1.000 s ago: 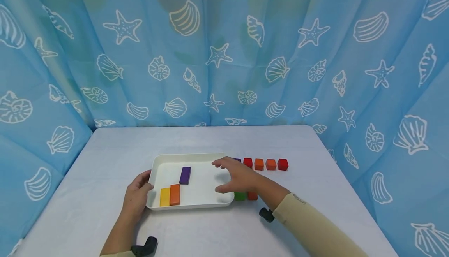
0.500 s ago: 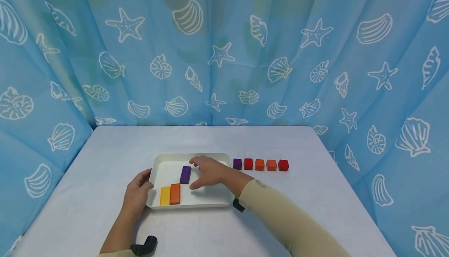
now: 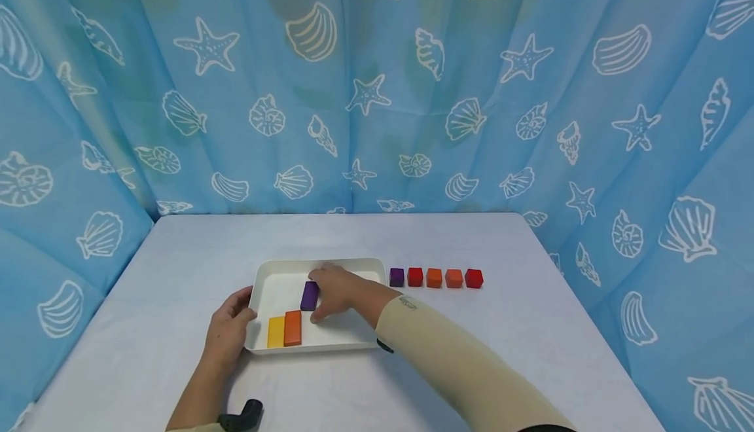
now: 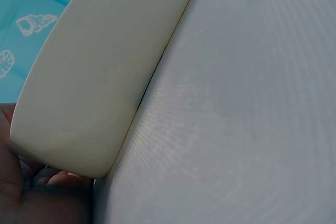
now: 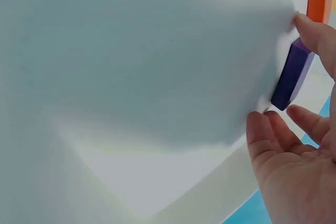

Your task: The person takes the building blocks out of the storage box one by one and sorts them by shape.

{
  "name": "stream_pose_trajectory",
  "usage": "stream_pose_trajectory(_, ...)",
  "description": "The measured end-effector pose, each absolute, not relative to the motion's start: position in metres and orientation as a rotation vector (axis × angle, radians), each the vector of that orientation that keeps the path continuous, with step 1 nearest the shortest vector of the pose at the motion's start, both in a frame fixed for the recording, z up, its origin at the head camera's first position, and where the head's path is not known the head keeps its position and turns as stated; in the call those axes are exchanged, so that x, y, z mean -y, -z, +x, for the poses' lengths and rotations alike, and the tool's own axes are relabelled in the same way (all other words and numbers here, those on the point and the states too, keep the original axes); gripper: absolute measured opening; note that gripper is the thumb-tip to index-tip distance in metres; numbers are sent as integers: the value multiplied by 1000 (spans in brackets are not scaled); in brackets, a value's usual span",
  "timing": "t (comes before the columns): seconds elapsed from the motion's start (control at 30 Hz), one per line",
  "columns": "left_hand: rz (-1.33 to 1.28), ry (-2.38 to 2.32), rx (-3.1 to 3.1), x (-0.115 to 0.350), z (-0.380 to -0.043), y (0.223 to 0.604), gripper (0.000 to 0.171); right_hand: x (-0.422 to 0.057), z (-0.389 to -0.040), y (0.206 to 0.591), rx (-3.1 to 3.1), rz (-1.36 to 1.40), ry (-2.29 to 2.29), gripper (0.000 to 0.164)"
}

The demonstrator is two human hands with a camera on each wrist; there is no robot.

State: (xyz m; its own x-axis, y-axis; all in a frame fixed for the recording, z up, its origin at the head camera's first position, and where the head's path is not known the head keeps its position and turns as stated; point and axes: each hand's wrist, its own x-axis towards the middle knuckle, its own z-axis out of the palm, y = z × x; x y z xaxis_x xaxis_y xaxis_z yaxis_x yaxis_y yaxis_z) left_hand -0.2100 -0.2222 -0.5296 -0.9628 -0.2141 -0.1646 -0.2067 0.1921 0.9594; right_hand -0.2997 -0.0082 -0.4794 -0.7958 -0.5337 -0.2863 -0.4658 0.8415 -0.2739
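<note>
In the head view my left hand (image 3: pixel 228 323) grips the left end of a white tray (image 3: pixel 359 345), thumb on the rim and fingers around the outside. The left wrist view shows the tray's outer wall (image 4: pixel 100 77) with fingers at its corner. My right hand (image 3: pixel 337 290) reaches down into the tray beside a purple block (image 3: pixel 309 296). Seen from the right wrist, thumb and fingers are spread at either end of the purple block (image 5: pixel 293 74), with gaps between them and it. An orange block (image 3: pixel 292 328) and a yellow block (image 3: pixel 275 332) lie side by side at the tray's front left.
Right of the tray, a row of small cubes runs along the white table (image 3: pixel 471 353): a purple cube (image 3: pixel 397 277), a red cube (image 3: pixel 415 277), orange cubes (image 3: pixel 434 279) and a red cube (image 3: pixel 474 279) at the end. A blue shell-patterned curtain (image 3: pixel 377 137) surrounds the table.
My right hand has moved left across the tray to the purple block, uncovering the purple cube in the row. My left hand stays on the tray's edge.
</note>
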Motion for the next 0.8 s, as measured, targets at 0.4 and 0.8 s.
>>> stream_pose_trajectory(0.4, 440, 1964, 2411, 223, -208, 536, 63, 21, -307, 478, -2656, -715, 139, 65)
stream_pose_trajectory(0.8, 414, 1945, 2415, 222, -209, 531, 63, 3, -308, 471, -2662, -742, 295, 65)
